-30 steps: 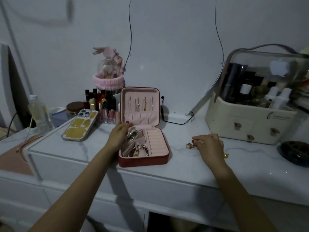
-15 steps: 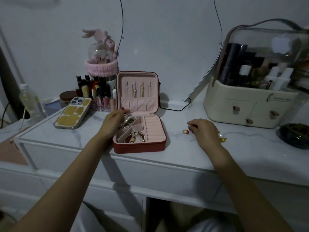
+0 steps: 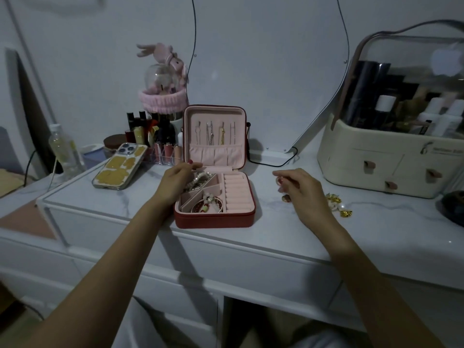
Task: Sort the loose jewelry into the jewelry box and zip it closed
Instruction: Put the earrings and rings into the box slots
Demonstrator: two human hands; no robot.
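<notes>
The red jewelry box lies open on the white dresser top, its pink lid upright. A pearl bracelet and a bangle lie in its left compartments, and the ring rolls on the right are bare. My left hand grips the box's left rim, fingers curled over the bracelet compartment. My right hand hovers right of the box and pinches a small ring at its fingertips. Gold earrings lie loose on the top just right of that hand.
A phone lies left of the box, with lipsticks and bottles behind it. A cream cosmetics case stands at the right, a dark dish at the right edge and a mirror against the wall.
My right hand has lifted off the dresser top and moved left towards the box with the ring in its fingertips. My left hand stays on the box.
</notes>
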